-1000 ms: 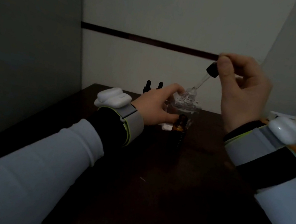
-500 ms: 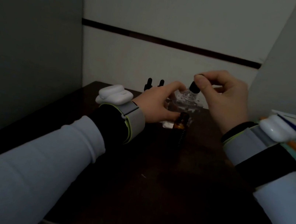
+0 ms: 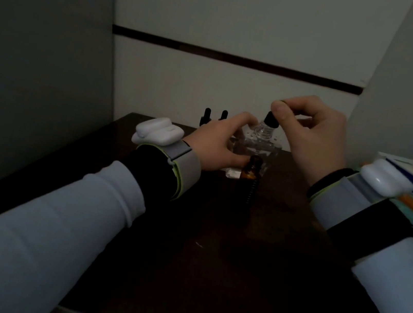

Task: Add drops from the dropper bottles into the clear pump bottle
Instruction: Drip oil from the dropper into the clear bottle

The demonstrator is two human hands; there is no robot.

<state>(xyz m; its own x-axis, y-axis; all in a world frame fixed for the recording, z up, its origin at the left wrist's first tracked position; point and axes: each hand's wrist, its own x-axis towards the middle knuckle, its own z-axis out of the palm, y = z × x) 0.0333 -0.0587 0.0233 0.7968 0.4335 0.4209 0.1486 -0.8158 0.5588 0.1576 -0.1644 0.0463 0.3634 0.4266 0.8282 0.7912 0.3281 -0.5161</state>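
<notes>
Dropper (image 3: 271, 120): lowered since a second ago, tip now in the neck of the pump bottle (image 3: 260, 148), near the far edge of the table (image 3: 214, 238). My right hand (image 3: 316, 138) pinches it; my left hand (image 3: 218, 143) grips the bottle. Squeeze softly, keep upright, count drops.

Head-worn wide camera looks forward and down, close over dark table (image 3: 207, 278).

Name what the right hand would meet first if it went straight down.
Probably the neck of the clear pump bottle: the right hand pinches the dropper just above it, though depth is unclear.
</notes>
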